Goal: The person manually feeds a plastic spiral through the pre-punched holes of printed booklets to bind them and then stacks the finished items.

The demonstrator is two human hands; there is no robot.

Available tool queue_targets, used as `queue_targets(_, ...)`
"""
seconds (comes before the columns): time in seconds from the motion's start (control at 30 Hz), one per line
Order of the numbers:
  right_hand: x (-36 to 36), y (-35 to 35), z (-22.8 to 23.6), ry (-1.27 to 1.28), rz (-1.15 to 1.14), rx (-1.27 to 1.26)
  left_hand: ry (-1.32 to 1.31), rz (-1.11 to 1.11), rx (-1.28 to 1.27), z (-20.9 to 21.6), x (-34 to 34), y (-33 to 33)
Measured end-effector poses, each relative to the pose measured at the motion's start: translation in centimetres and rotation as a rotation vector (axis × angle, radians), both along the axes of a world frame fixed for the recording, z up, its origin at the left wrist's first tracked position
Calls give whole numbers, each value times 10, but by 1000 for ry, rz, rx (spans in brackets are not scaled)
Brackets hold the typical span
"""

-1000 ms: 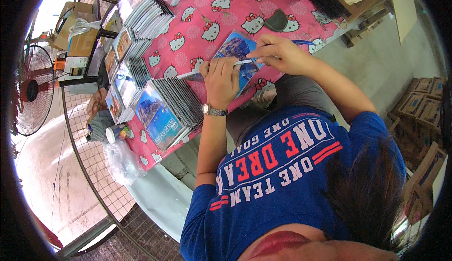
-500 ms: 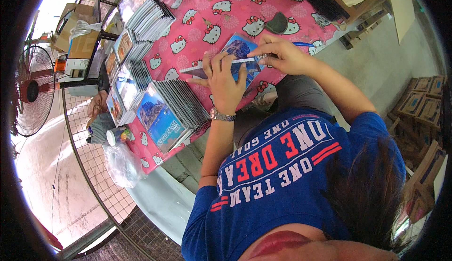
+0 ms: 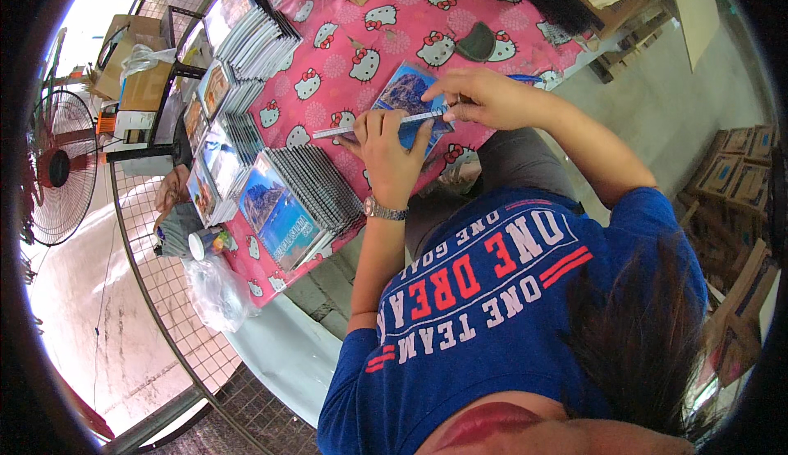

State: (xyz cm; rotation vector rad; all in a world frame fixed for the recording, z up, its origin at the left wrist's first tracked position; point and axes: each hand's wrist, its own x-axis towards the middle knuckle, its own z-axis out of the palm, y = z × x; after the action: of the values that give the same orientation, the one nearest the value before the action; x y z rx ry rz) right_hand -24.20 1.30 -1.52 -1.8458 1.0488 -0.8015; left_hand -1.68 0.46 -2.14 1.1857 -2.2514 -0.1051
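Notebook (image 3: pixel 420 117) turned nearly edge-on, so that I see a thin pale strip rather than a cover, slants between the person's two hands near the table's close edge. Left hand (image 3: pixel 386 132) has hold of it, fingers bent over the far side and thumb on the near one. Right hand (image 3: pixel 484 98) is at the other end, fingers part-curled and a little apart, tips by what looks like the coil (image 3: pixel 437 113); whether they pinch it, I cannot tell from here.

Past that strip lies a second notebook (image 3: pixel 402 92), blue cover up on the pink cloth (image 3: pixel 341 89). I judge the step in hand to be close work at the bound end, the left hand steadying, the right doing the fine part. The next move seems to call for a firm left grip, that edge kept turned to view, and light, exact fingertips at the coil; a slack hold could let the pages swing.

Farther out, a dark half-round pad (image 3: pixel 476 42) sits on the cloth beyond the right hand. Off to the left stands a notebook stack (image 3: pixel 275 200), others behind it, with a plastic bag (image 3: pixel 217 295) by the table's corner and a fan (image 3: pixel 57 166) beyond.
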Motion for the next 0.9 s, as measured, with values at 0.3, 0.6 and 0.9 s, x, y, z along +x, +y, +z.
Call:
queue_targets(0.3,-63,-74,-131,841,-514,-281,88,-65,63,0,9,-7)
queue_targets(0.6,-23,-33,-5,-202,410,217,42,-80,109,-6,12,-9)
queue_targets(0.9,-21,-33,-2,-601,589,311,76,-132,88,-3,8,-10)
